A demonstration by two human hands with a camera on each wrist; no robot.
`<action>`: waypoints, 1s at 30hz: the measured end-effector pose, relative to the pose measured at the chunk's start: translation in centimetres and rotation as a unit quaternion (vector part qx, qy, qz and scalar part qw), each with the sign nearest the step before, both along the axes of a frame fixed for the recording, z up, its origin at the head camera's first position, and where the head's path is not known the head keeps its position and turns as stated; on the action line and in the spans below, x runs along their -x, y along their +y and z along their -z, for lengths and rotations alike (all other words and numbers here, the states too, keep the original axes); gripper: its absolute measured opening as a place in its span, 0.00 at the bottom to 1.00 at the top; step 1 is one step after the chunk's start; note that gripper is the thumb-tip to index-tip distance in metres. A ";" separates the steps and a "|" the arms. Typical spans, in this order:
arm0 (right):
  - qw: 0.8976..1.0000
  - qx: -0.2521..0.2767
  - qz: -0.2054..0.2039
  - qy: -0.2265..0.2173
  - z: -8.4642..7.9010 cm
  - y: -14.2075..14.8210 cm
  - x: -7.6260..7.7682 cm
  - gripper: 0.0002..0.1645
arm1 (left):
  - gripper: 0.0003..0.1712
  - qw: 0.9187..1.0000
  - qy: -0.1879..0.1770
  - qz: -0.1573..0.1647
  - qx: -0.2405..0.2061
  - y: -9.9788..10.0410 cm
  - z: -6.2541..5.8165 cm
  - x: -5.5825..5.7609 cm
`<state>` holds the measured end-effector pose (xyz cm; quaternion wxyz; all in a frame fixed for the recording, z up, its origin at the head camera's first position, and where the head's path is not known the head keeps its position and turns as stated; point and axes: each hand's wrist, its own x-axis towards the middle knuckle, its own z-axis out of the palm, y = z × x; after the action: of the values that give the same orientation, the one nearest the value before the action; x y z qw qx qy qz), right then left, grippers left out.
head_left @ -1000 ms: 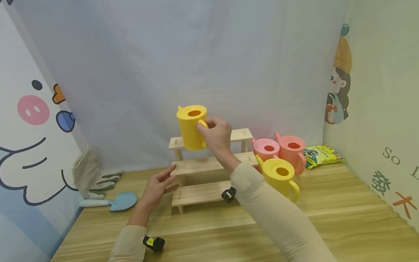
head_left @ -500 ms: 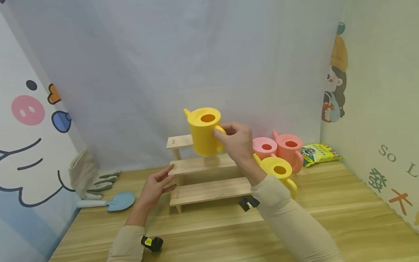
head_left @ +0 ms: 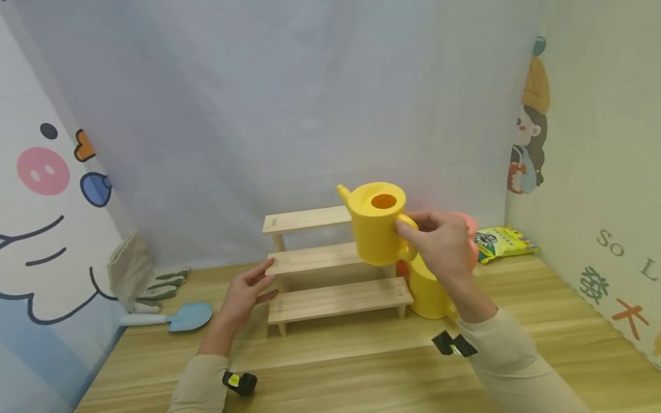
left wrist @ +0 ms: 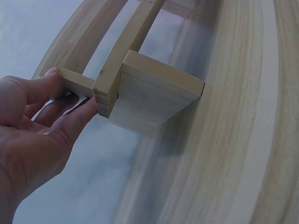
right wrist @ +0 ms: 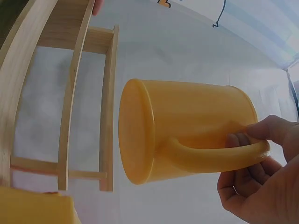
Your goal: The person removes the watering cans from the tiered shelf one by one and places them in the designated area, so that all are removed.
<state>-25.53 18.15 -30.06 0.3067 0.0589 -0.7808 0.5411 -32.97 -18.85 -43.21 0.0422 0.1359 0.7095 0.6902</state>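
Note:
My right hand [head_left: 440, 244] grips a yellow watering can [head_left: 376, 238] by its handle, holding it upright in the air above the right end of a three-tier wooden stand [head_left: 330, 298]. In the right wrist view the fingers wrap the handle near the can's top, and the can [right wrist: 201, 121] shows its flat base. My left hand [head_left: 244, 295] pinches the left end of the stand's middle tier, thumb above and fingers below, as the left wrist view shows. Another yellow watering can [head_left: 426, 293] stands right of the stand, partly hidden behind the right hand and the held can.
A coral watering can [head_left: 471, 222] is mostly hidden behind my right hand. A yellow-green packet [head_left: 503, 242] lies at the back right. On the left are a blue trowel [head_left: 190, 316] and gardening gloves [head_left: 131, 272]. A curtain [head_left: 289, 103] closes off the back.
The right hand has carried the yellow watering can from over the stand's top tier rightward and somewhat lower, covering the pink can. The left hand has stayed on the stand.

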 end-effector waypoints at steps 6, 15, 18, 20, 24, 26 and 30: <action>1.000 0.019 -0.002 0.020 0.3 2.7 -1.2 0.13 | 0.32 1.000 0.002 -0.003 0.003 -0.1 -0.1 -0.1; 0.999 0.031 0.012 -0.006 1.1 5.6 -1.7 0.19 | 0.32 1.000 -0.003 -0.010 0.002 -0.2 0.1 0.0; 0.999 0.024 0.032 -0.021 1.1 7.0 -1.9 0.21 | 0.32 1.000 -0.002 -0.004 0.002 -0.2 0.2 0.1; 0.998 0.014 0.047 -0.032 1.2 7.9 -2.1 0.20 | 0.32 1.000 -0.002 -0.002 0.002 -0.2 0.2 0.2; 0.996 -0.005 0.067 -0.050 1.5 9.6 -2.4 0.18 | 0.32 1.000 0.000 -0.004 0.003 -0.1 0.2 0.2; 0.996 -0.012 0.073 -0.051 1.7 10.5 -2.5 0.16 | 0.32 1.000 0.000 -0.006 0.003 -0.1 0.2 0.2; 0.995 -0.013 0.084 -0.053 1.7 12.4 -3.0 0.08 | 0.32 1.000 -0.001 -0.005 0.002 0.0 0.1 0.2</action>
<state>-22.49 30.50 -31.77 0.3089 -0.0321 -0.8050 0.5055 -33.13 -18.87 -43.36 0.0399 0.1314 0.7117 0.6889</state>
